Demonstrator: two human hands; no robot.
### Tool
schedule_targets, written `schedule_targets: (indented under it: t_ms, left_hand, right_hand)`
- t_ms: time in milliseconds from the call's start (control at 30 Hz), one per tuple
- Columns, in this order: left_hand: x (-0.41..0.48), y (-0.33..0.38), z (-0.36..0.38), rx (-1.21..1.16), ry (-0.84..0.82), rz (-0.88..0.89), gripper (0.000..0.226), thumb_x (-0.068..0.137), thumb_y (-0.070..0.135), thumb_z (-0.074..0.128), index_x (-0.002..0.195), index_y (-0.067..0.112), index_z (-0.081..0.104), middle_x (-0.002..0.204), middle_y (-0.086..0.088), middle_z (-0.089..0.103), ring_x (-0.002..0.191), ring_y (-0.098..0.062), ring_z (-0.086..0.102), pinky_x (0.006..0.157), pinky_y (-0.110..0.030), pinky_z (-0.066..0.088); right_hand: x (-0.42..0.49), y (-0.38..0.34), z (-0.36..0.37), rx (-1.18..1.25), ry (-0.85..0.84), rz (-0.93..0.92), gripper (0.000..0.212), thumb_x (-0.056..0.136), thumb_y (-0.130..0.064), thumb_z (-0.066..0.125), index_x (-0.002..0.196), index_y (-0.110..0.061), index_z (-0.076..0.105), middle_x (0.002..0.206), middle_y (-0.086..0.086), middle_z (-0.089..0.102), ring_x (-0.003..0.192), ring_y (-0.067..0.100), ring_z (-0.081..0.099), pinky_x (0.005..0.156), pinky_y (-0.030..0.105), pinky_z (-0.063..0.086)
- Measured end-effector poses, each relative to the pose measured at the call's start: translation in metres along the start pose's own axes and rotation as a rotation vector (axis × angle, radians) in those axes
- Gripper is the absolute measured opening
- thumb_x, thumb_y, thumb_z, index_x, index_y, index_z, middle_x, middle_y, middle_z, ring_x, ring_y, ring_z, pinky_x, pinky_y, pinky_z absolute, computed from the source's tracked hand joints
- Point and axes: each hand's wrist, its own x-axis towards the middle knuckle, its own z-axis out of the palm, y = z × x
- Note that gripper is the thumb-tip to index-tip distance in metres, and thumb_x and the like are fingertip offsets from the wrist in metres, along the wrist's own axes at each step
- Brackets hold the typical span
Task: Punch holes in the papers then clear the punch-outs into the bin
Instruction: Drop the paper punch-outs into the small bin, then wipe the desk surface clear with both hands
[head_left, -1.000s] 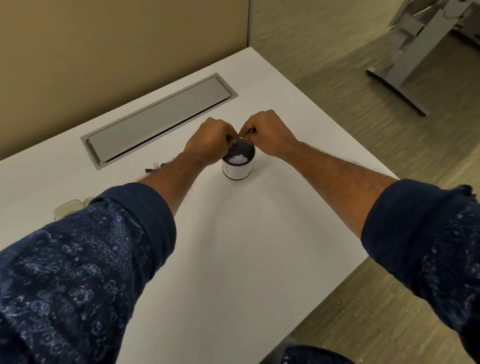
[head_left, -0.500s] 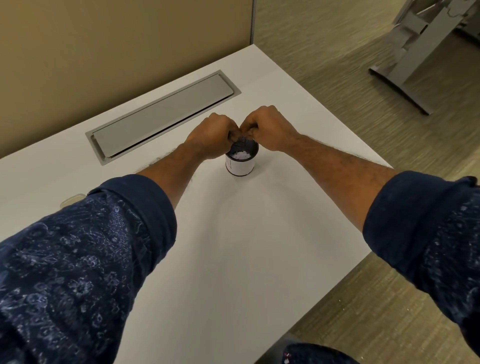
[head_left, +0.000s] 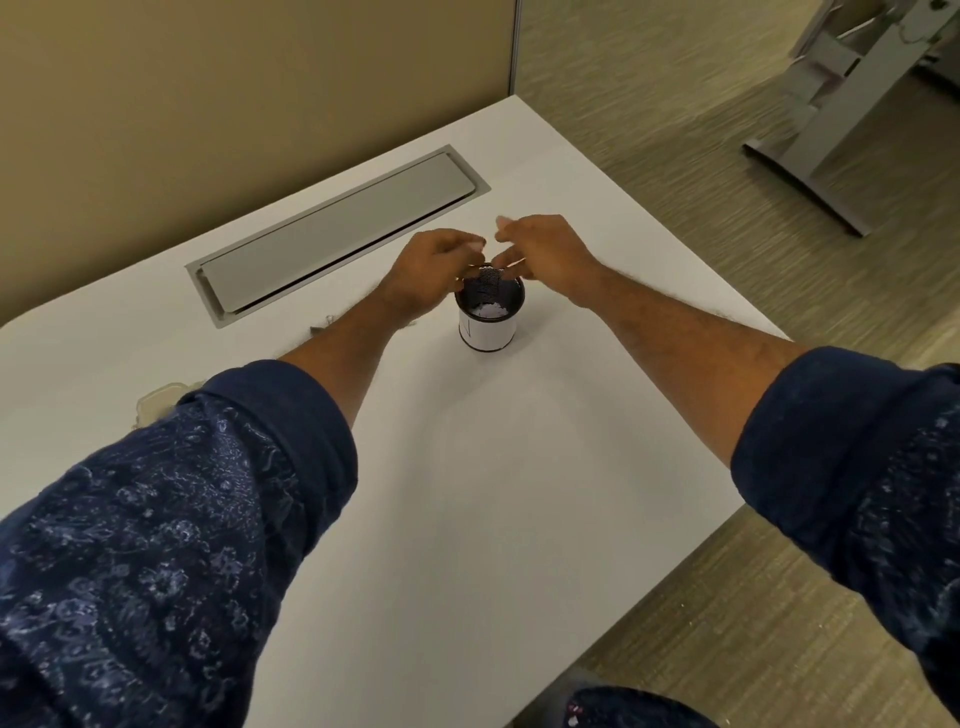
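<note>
A small round bin (head_left: 488, 327), dark mesh wrapped in white paper, stands upright on the white desk (head_left: 467, 493). White punch-outs (head_left: 488, 310) lie inside it. My left hand (head_left: 434, 273) hovers over the bin's left rim with its fingers curled on a small dark object (head_left: 487, 276) held just above the opening; what that object is cannot be told. My right hand (head_left: 545, 249) is above the bin's far right rim, fingers spread apart and holding nothing. No papers are in view.
A grey cable hatch (head_left: 337, 234) is set into the desk behind the bin, under a tan partition. A pale flat item (head_left: 156, 405) peeks out by my left sleeve, and small scraps (head_left: 322, 327) lie near my left forearm. The desk's right edge drops to carpet; a grey table leg (head_left: 810, 156) stands far right.
Both hands were pinched together over the bin. My right hand has now pulled away to the right and spread its fingers, while my left stays curled over the opening.
</note>
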Motion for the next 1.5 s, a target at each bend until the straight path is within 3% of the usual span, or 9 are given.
schedule_targets:
  t_ms: [200,600,700,767,833,933,1167,1367,1500]
  left_hand:
    - [-0.01,-0.006,-0.009,-0.359,-0.093,-0.196,0.064,0.098,0.062,0.029,0.135,0.018,0.056,0.132,-0.009,0.06,0.119,-0.024,0.059,0.1,-0.042,0.048]
    - [-0.074,-0.039,-0.017,-0.138,0.03,-0.099,0.062,0.099,0.06,0.028,0.134,0.018,0.057,0.134,-0.004,0.06,0.122,-0.018,0.055,0.101,-0.039,0.04]
    - [-0.1,-0.062,-0.026,-0.165,0.077,-0.15,0.058,0.096,0.061,0.037,0.128,0.019,0.061,0.13,-0.003,0.062,0.12,-0.016,0.056,0.102,-0.039,0.04]
    - [-0.119,-0.076,-0.033,-0.18,0.106,-0.193,0.064,0.084,0.069,0.041,0.123,0.023,0.063,0.126,-0.001,0.063,0.116,-0.013,0.058,0.099,-0.038,0.04]
    - [-0.14,-0.091,-0.041,-0.15,0.124,-0.218,0.075,0.073,0.077,0.043,0.124,0.025,0.063,0.127,0.002,0.063,0.116,-0.01,0.057,0.102,-0.037,0.039]
    - [-0.173,-0.115,-0.053,-0.062,0.146,-0.221,0.083,0.069,0.083,0.041,0.13,0.03,0.06,0.135,0.009,0.059,0.126,-0.011,0.052,0.11,-0.036,0.035]
    - [-0.246,-0.166,-0.076,0.143,0.217,-0.2,0.062,0.09,0.07,0.041,0.134,0.028,0.057,0.13,0.017,0.053,0.116,0.0,0.043,0.092,-0.012,0.027]
    - [-0.312,-0.208,-0.09,0.315,0.281,-0.277,0.072,0.09,0.072,0.038,0.143,0.025,0.045,0.151,0.005,0.044,0.139,-0.015,0.039,0.115,-0.039,0.03]
    - [-0.355,-0.236,-0.091,0.552,0.295,-0.251,0.073,0.093,0.068,0.034,0.15,0.022,0.036,0.159,0.0,0.032,0.147,-0.017,0.026,0.118,-0.041,0.022]
  right_hand:
    - [-0.011,0.004,-0.007,0.25,-0.084,0.174,0.073,0.093,-0.068,0.026,0.125,-0.011,0.06,0.113,0.009,0.068,0.101,0.024,0.068,0.09,0.037,0.051]
    - [-0.051,0.02,0.035,0.074,0.096,-0.127,0.037,0.098,-0.037,0.05,0.099,-0.005,0.07,0.098,0.011,0.073,0.094,0.025,0.067,0.09,0.037,0.052]
    - [-0.073,0.034,0.056,-0.023,0.097,-0.169,0.02,0.097,-0.033,0.051,0.098,-0.02,0.067,0.096,-0.002,0.069,0.088,0.005,0.063,0.078,0.007,0.043]
    - [-0.087,0.044,0.069,-0.056,0.092,-0.183,0.015,0.096,-0.032,0.054,0.096,-0.022,0.065,0.091,-0.007,0.065,0.08,-0.013,0.058,0.07,0.001,0.038]
    - [-0.1,0.053,0.083,-0.103,0.057,-0.198,0.019,0.096,-0.031,0.055,0.101,-0.015,0.065,0.098,-0.005,0.066,0.087,-0.012,0.057,0.079,0.009,0.041]
    - [-0.117,0.063,0.103,-0.244,-0.034,-0.244,0.034,0.095,-0.032,0.058,0.119,-0.008,0.061,0.119,0.004,0.064,0.111,0.014,0.056,0.098,0.028,0.042]
    - [-0.147,0.069,0.152,-0.459,-0.185,-0.313,0.043,0.095,-0.039,0.055,0.131,-0.015,0.054,0.135,0.001,0.055,0.127,0.018,0.045,0.105,0.027,0.033]
    - [-0.171,0.074,0.189,-0.501,-0.275,-0.345,0.045,0.096,-0.036,0.055,0.136,-0.016,0.05,0.14,0.0,0.051,0.131,0.017,0.042,0.108,0.026,0.03]
    - [-0.185,0.082,0.212,-0.518,-0.324,-0.359,0.052,0.096,-0.033,0.057,0.142,-0.014,0.044,0.15,0.002,0.041,0.142,0.017,0.032,0.115,0.025,0.022]
